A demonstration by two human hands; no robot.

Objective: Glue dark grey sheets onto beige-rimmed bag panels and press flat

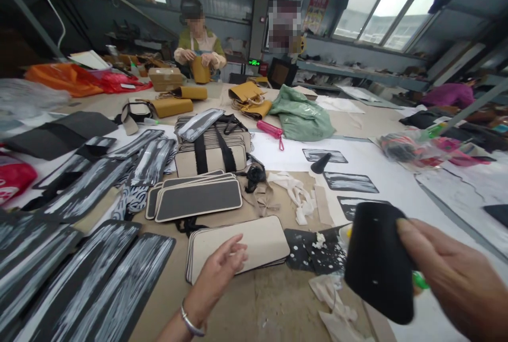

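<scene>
My right hand (444, 262) grips a curved black panel (379, 262) with two small holes, at the lower right; a bit of green and orange shows behind it. My left hand (222, 262), a bangle on its wrist, is over a stack of beige panels (254, 241) with its fingers apart and nothing in them. Whether it touches the stack is unclear. Behind that stack lie dark panels with beige edges (200, 197). Right of it is a white-spotted black sheet (305, 252).
White-streaked dark panels (91, 278) cover the left side, and several more (351, 182) lie on white paper at right. A strapped panel stack (210, 154), a green bag (301, 114) and a black cone (320, 163) stand farther back. Across the table a person (200, 48) handles a yellow piece.
</scene>
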